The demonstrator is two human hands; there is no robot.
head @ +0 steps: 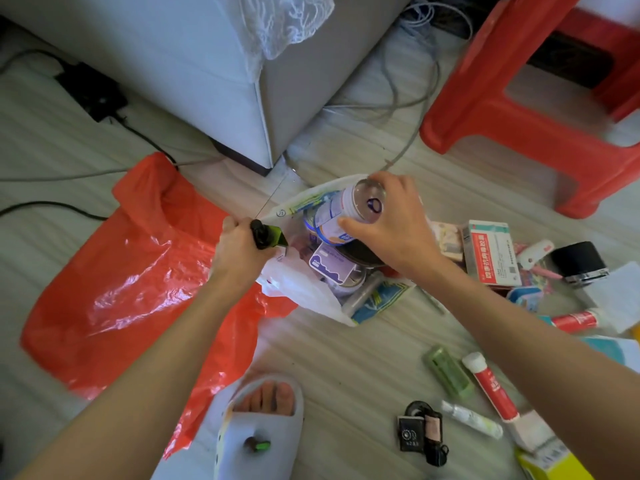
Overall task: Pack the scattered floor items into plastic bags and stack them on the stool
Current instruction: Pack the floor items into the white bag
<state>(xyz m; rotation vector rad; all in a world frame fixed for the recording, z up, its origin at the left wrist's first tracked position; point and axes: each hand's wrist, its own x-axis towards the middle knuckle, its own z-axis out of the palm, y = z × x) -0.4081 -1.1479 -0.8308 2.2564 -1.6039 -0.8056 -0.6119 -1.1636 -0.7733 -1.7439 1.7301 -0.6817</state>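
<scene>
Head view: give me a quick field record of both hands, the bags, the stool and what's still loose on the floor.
left hand: grips the white bag's edge together with a small green bottle
right hand: holds a clear bottle over the white bag's mouth
white bag: open, partly filled
red bag: flat on floor
red stool: top out of view
loose items: medicine box, red tube, green case

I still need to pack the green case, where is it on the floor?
In the head view the green case lies on the floor at lower right, under the right forearm, just left of the red-and-white tube and above the small white tube.
</scene>
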